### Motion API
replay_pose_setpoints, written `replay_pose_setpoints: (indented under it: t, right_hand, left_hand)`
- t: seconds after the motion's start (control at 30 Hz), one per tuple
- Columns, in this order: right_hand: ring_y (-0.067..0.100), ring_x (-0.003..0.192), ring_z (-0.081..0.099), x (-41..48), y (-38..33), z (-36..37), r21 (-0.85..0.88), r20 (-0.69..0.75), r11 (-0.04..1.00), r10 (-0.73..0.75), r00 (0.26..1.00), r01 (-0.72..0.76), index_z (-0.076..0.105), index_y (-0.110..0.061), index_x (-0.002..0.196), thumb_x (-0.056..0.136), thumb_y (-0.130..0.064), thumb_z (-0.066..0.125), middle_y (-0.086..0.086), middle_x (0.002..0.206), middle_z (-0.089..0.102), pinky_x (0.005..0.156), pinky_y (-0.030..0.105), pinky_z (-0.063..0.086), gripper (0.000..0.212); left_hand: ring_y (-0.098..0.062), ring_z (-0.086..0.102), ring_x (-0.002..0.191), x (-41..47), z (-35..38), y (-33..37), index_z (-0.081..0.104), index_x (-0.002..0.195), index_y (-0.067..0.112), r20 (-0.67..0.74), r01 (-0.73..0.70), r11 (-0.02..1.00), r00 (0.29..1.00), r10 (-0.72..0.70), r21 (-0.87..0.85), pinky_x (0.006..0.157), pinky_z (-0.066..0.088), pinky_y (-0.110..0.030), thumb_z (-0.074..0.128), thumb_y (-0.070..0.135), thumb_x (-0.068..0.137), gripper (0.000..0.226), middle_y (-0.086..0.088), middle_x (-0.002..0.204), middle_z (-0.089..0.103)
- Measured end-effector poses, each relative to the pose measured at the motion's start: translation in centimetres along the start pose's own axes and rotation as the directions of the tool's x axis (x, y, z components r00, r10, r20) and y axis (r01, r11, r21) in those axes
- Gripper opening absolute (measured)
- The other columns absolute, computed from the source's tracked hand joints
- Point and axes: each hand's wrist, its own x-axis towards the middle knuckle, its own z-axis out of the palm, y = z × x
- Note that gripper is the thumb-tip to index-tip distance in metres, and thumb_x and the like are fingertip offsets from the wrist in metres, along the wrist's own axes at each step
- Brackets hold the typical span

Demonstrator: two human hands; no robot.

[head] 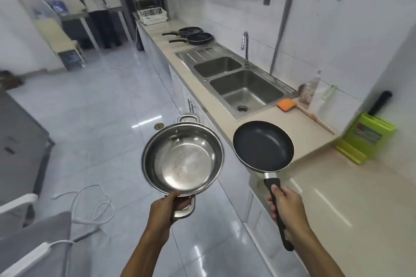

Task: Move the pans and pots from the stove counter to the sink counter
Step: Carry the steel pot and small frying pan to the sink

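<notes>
My left hand [163,211] grips the near loop handle of a shiny steel pot [182,157], held level over the floor. My right hand [287,208] is closed around the black handle of a dark non-stick frying pan [263,145], which hangs over the front edge of the beige counter [299,126]. Both vessels are empty. Beyond the double sink [238,84], two black frying pans [195,38] lie side by side on the far counter stretch, handles pointing left.
An orange sponge [286,104], a wooden utensil [316,119] and a green knife block [365,138] sit on the counter right of the sink. White dish racks [149,5] stand at the far end. A white cable [90,204] loops on the tiled floor. A person [96,4] stands far back.
</notes>
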Motion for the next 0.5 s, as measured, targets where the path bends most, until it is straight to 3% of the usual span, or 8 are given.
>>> replay_pose_setpoints:
  t: [0.5]
  right_hand:
    - [0.015,0.044,0.05,26.6,-10.7,20.6,-0.087,0.008,0.996,0.002,1.0,-0.002,0.069,-0.008,0.083,0.1,-0.018,0.053,0.008,0.064,0.065,0.042,0.03,0.043,0.025]
  left_hand:
    - [-0.024,0.081,0.087,28.0,-0.9,17.6,0.076,0.105,-0.003,-0.058,0.037,0.999,0.998,-0.037,-0.006,0.071,0.059,-0.033,0.068,0.018,0.092,0.026,-0.018,0.095,0.083]
